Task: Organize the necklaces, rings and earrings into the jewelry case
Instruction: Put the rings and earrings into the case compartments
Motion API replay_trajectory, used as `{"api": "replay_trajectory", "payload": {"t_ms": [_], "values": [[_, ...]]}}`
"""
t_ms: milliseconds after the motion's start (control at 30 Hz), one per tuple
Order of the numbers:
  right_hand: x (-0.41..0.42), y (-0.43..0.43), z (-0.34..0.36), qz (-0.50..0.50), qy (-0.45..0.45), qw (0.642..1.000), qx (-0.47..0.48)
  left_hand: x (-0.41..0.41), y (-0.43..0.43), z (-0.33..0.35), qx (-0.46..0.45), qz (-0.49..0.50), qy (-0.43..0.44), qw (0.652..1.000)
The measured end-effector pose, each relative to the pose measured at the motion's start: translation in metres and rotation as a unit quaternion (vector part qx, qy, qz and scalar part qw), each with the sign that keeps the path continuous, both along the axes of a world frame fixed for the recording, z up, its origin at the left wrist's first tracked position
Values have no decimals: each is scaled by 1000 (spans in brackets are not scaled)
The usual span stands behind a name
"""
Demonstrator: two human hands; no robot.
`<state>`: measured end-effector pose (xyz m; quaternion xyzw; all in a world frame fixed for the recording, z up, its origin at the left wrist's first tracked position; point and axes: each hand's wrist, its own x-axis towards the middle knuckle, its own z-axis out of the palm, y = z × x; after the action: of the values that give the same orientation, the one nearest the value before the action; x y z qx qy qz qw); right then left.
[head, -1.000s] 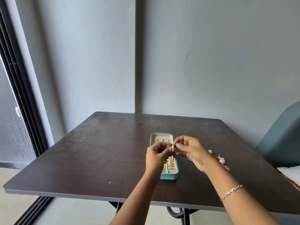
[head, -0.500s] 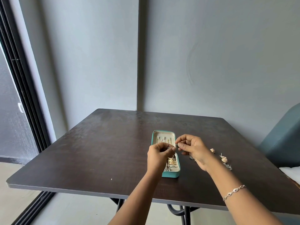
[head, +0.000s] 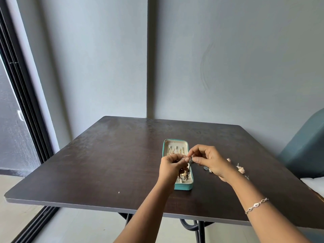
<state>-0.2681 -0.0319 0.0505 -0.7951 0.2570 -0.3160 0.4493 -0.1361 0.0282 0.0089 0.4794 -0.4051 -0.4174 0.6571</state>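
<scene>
An open teal jewelry case with a cream lining lies on the dark table. Thin gold pieces hang in its far half; small pieces fill the near half. My left hand and my right hand meet just above the case and both pinch a small dark dangling earring. To the right of the case lie a dark blue earring and pale shell-like earrings.
The table stands against a grey wall corner. A teal chair stands at the right edge, with something white on its seat. A dark sliding-door frame runs down the left. A silver bracelet circles my right wrist.
The view has shifted a little. Both hands stay together above the case, working the small earring between their fingertips; the right hand has dropped slightly toward the left.
</scene>
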Motion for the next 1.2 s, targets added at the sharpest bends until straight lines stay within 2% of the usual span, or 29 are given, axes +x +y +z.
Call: {"api": "replay_trajectory", "payload": {"t_ms": [200, 367, 567, 733, 933, 1200], "values": [[-1, 0, 9, 7, 71, 991, -109, 0, 1, 1, 27, -35, 30, 999], [-2, -1, 11, 9, 89, 986, -138, 1, 1, 5, 49, -70, 51, 995], [-6, 0, 6, -13, -35, 997, -63, 1, 2, 13, 40, -98, 103, 989], [-10, 2, -10, -20, -61, 998, -10, 0, 3, 16, 30, -103, 126, 986], [-5, 8, -10, -15, -125, 992, 15, -4, 4, 18, 24, -97, 102, 990], [-9, 1, -1, -34, -130, 991, 19, 1, 2, 26, -32, -21, -29, 999]]}}
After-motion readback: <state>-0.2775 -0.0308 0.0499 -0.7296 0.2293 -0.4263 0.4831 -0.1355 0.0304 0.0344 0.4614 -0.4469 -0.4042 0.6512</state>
